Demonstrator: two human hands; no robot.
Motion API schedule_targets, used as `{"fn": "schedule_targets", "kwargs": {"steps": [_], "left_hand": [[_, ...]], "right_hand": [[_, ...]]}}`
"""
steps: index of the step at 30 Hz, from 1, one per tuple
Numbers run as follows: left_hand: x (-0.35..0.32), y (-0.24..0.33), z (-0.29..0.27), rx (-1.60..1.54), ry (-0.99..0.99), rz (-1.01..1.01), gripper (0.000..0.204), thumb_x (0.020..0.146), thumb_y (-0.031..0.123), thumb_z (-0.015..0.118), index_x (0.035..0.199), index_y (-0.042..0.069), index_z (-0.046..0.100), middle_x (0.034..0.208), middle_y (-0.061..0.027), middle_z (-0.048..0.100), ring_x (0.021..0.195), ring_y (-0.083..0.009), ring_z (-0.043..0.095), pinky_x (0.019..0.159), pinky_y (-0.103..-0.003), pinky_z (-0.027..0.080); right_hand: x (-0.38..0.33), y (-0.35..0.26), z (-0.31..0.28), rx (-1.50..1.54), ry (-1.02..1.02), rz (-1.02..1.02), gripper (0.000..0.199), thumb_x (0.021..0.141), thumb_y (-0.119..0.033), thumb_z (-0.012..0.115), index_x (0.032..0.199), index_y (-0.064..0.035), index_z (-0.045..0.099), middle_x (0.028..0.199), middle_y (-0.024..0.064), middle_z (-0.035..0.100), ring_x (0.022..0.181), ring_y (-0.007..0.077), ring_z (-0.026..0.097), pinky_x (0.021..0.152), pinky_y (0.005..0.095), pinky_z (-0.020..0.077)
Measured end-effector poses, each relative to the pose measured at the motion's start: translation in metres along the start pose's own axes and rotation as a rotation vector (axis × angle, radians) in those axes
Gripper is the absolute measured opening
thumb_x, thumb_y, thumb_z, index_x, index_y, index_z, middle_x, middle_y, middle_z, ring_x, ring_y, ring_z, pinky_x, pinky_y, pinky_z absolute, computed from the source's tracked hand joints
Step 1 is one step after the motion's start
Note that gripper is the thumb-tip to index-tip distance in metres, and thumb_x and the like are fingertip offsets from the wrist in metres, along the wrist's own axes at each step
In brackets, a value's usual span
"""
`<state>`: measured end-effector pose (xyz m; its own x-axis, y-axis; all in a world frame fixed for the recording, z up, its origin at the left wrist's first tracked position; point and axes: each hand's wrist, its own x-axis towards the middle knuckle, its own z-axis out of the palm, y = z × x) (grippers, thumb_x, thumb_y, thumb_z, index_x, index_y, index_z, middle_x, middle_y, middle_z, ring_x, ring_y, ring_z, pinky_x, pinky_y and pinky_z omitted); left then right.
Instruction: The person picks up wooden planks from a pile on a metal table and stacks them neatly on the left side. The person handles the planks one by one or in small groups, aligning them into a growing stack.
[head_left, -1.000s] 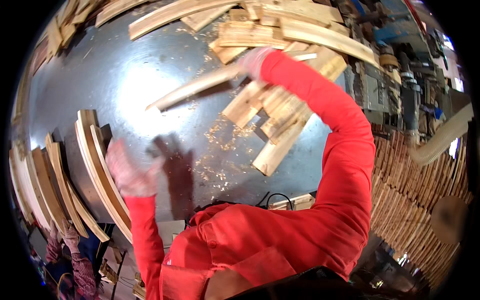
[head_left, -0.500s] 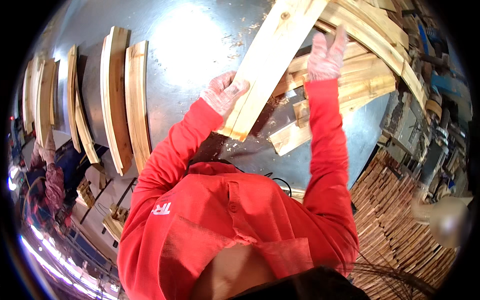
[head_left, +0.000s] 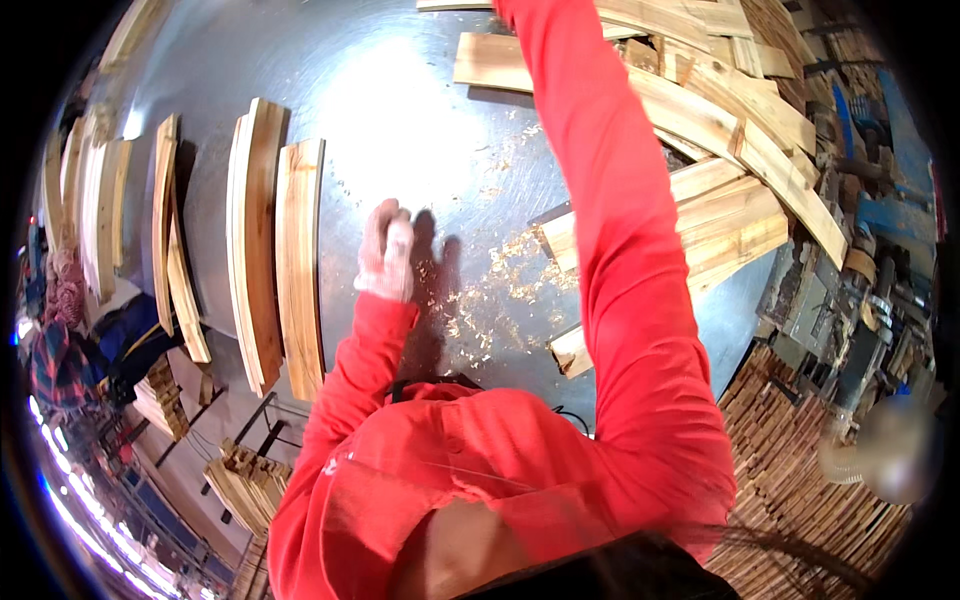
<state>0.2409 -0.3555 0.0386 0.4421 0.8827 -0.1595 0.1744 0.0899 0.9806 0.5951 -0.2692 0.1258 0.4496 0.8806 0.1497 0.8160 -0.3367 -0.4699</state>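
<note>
My left hand [head_left: 387, 252], in a pale glove, is over the metal tabletop [head_left: 365, 170] with nothing in it. Its fingers are bent but a little apart. To its left the closest thing is an upright-lying wooden board [head_left: 300, 260]. My right arm [head_left: 625, 200], in a red sleeve, stretches far forward past the top edge of the picture. The right hand itself is out of sight. Beside that arm, a light board [head_left: 492, 62] lies crosswise, partly covered by the sleeve. More boards [head_left: 735, 225] are under and right of the forearm.
Longer boards [head_left: 255, 240] stand in a row at the left. Wood shavings [head_left: 505, 290] are scattered on the tabletop. Curved planks [head_left: 790, 190] pile up at the far right, near machinery [head_left: 860, 300]. Stacked wood strips [head_left: 800, 460] fill the lower right. Another person [head_left: 65, 350] is at the far left.
My left hand has let go of the long board and moved left and down. My right arm has reached far forward, taking its hand out of view.
</note>
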Motion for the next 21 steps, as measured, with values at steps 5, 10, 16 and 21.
{"fn": "schedule_targets", "kwargs": {"steps": [5,10,16,21], "left_hand": [[-0.031,-0.011,-0.117,1.221,0.200,0.170,0.086,0.068,0.041,0.081,0.133,-0.001,0.044,0.126,-0.0255,0.052,0.118,-0.0409,0.050,0.099,-0.050,0.040],[-0.027,-0.034,-0.186,1.449,0.023,-0.063,0.089,0.068,0.046,0.078,0.135,0.005,0.035,0.128,-0.0212,0.047,0.115,-0.0434,0.048,0.092,-0.053,0.043],[-0.022,-0.047,-0.221,1.431,0.025,-0.124,0.053,0.078,0.028,0.070,0.123,0.011,0.047,0.119,-0.0181,0.055,0.105,-0.0392,0.057,0.078,-0.051,0.051],[-0.015,0.017,-0.255,1.536,0.100,0.082,0.044,0.075,0.037,0.072,0.113,0.016,0.060,0.126,-0.0139,0.057,0.116,-0.0391,0.052,0.089,-0.048,0.047]], "right_hand": [[-0.065,0.059,0.023,-0.519,-0.465,0.072,0.101,0.071,-0.053,0.071,0.148,-0.0107,0.021,0.136,0.0217,0.047,0.125,0.0383,0.048,0.105,0.0468,0.0377],[-0.141,0.080,0.000,-0.764,-0.531,0.002,0.112,0.061,-0.025,0.082,0.152,-0.0259,0.016,0.154,0.0071,0.027,0.137,0.0339,0.033,0.110,0.0504,0.0316],[-0.134,0.075,0.005,-0.677,-0.432,-0.102,0.108,0.068,-0.012,0.076,0.153,-0.0253,0.011,0.150,0.0106,0.033,0.127,0.0354,0.046,0.106,0.0441,0.0395],[-0.101,-0.023,-0.056,0.265,-0.545,0.052,0.076,0.080,-0.028,0.069,0.143,-0.0050,0.033,0.118,0.0212,0.061,0.101,0.0308,0.063,0.091,0.0398,0.0512]]}}
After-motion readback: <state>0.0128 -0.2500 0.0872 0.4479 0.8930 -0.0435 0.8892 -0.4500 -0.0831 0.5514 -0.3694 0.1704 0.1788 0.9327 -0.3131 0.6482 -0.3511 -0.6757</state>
